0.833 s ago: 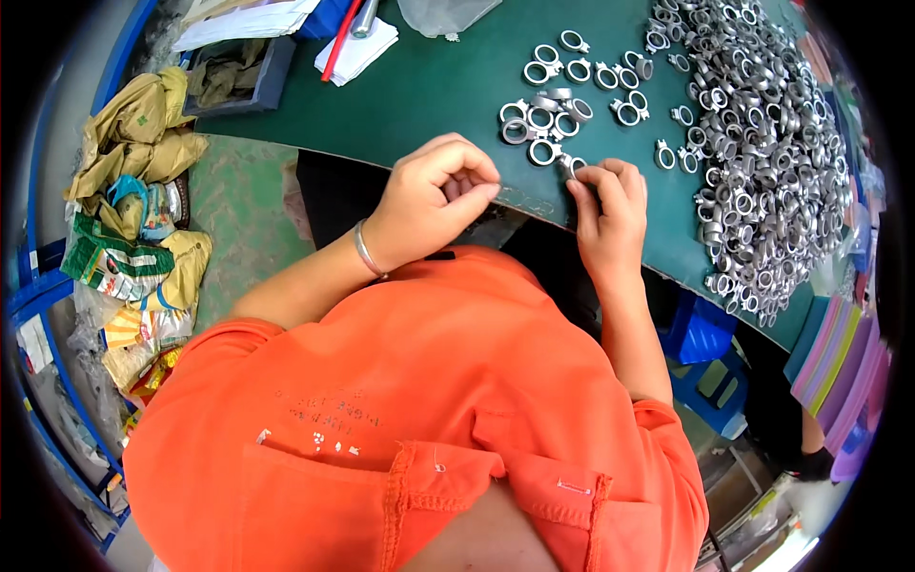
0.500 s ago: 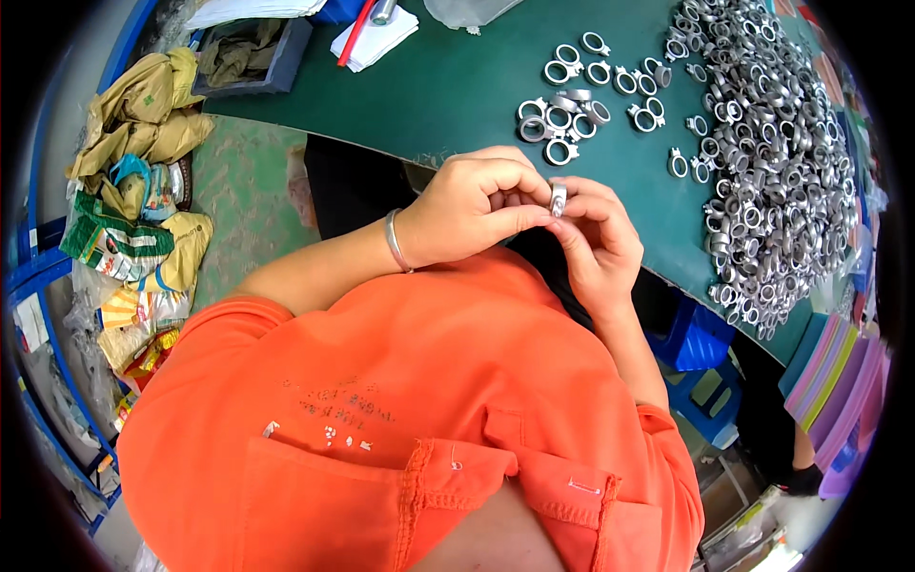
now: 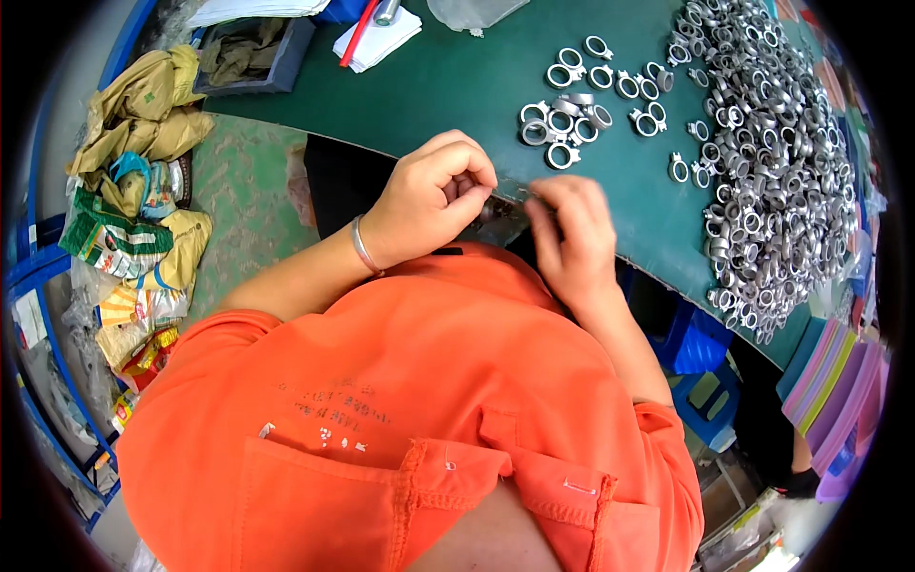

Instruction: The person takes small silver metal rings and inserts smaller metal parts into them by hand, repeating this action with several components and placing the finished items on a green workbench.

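My left hand (image 3: 429,195) is in front of the table's near edge, fingers curled and thumb pressed toward the index finger. Whatever it may hold is hidden. A metal bangle (image 3: 362,246) circles that wrist. My right hand (image 3: 579,234) is a little way to its right, apart from it, its bent fingers smeared by motion. No ring shows in either hand. Beyond them, a small group of grey metal rings (image 3: 562,124) with little side lugs lies on the green table (image 3: 448,86). A large heap of similar rings (image 3: 777,172) covers the table's right side.
A grey bin (image 3: 286,67) with dark cloth stands at the far left, beside white papers (image 3: 396,38) and a red pen (image 3: 358,33). Sacks (image 3: 133,229) lie at left. A blue stool (image 3: 710,396) and stacked coloured trays (image 3: 834,381) are at right.
My hands, together around a small metal ring before, have moved apart. The left went left and the right shifted slightly left and down. The ring is no longer visible between them.
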A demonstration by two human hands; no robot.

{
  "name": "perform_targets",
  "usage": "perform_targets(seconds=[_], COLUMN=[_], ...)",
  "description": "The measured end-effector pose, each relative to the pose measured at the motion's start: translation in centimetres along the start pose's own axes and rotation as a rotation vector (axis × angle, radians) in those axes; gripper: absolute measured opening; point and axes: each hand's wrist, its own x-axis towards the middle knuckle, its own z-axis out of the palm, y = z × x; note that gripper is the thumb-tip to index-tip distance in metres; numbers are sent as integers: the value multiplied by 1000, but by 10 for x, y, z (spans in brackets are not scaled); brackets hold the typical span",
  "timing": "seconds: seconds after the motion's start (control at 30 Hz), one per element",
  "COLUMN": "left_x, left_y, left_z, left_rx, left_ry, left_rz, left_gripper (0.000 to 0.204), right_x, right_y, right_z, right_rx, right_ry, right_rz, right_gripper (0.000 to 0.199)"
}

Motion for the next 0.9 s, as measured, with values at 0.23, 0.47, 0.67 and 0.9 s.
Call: perform_targets(seconds=[0.23, 0.47, 0.67, 0.9], left_x=[3, 10, 10, 4], left_y=[-1, 0, 2, -2], left_z=[8, 18, 13, 0], left_rx=[-57, -513, -75, 46], left_ry=[-48, -88, -124, -108], left_rz=[-79, -210, 173, 236], left_gripper=[8, 9, 11, 13], right_x=[15, 5, 0, 7], right_y=[17, 2, -4, -7], right_z=[-7, -10, -13, -12], right_rx=[-35, 296, 1004, 754], right_ry=[-1, 17, -6, -211], right_rz=[135, 1, 552, 182], right_gripper=[13, 13, 21, 25])
